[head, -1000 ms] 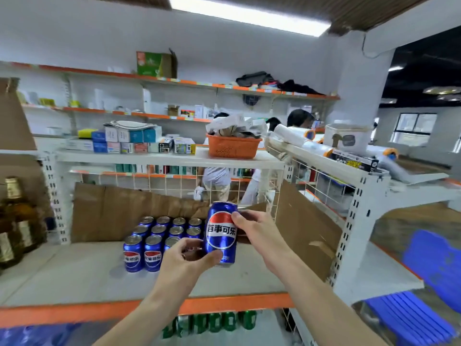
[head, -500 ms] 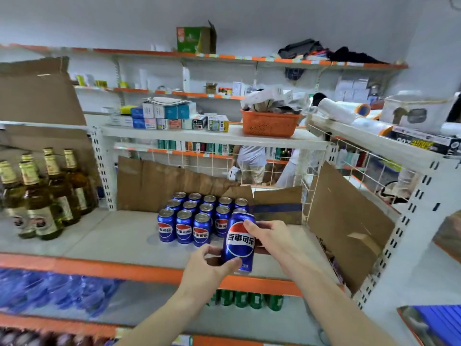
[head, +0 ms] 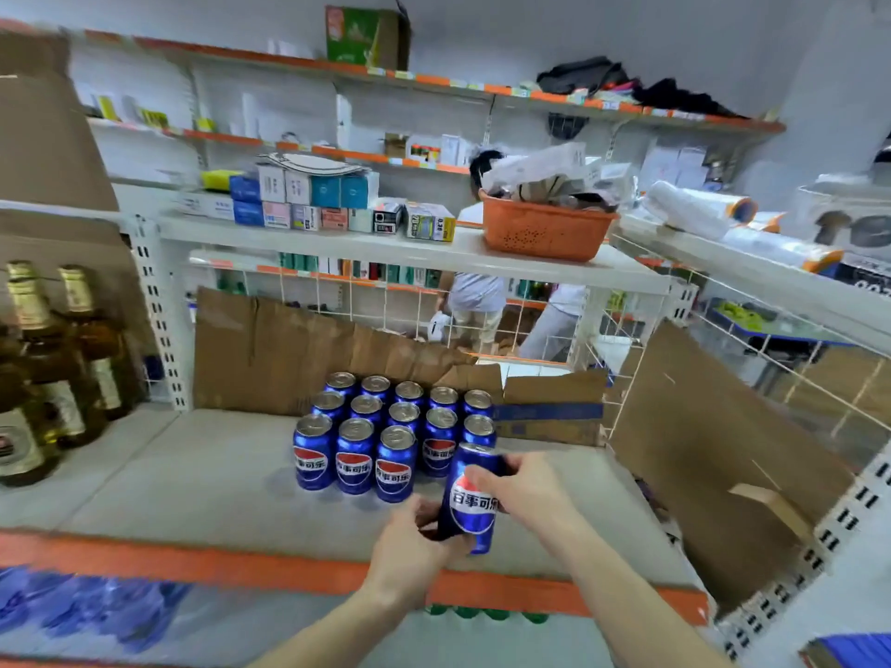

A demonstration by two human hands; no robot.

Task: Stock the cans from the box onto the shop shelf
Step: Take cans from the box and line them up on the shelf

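- The blue can [head: 475, 499] is coming down: a second ago it was being held up level with the back of the shelf bay, and it is now sitting low over the front of the grey shelf [head: 202, 479], just ahead of the orange edge strip.
- Both hands are still sharing it. The left hand [head: 414, 547] is cupping the can's lower part with its grip curled round the base, and the right hand [head: 525, 489] is wrapping the upper body from the right, its grip clamped on the can's side.
- The can is staying roughly upright, tipped slightly, label facing the camera. Whether its base is already touching the shelf I cannot tell, since the left hand is covering it.
- The stocked cans [head: 393, 426] are standing in a tight block of rows just behind and to the left. The front row is showing three cans, with the rows behind reaching further right, so the held can is lining up with an open spot at the right end of the front row.
- The view is also shifting leftward and down, so the bottles [head: 53, 359] at the left of the shelf are now showing fully.
- For the task, this reads as the placing step nearly finished: the can probably needs only a short push back and left beside the front row, then release.
- The box supplying the cans is not showing clearly here; torn cardboard [head: 308, 349] is only lining the back of the bay.
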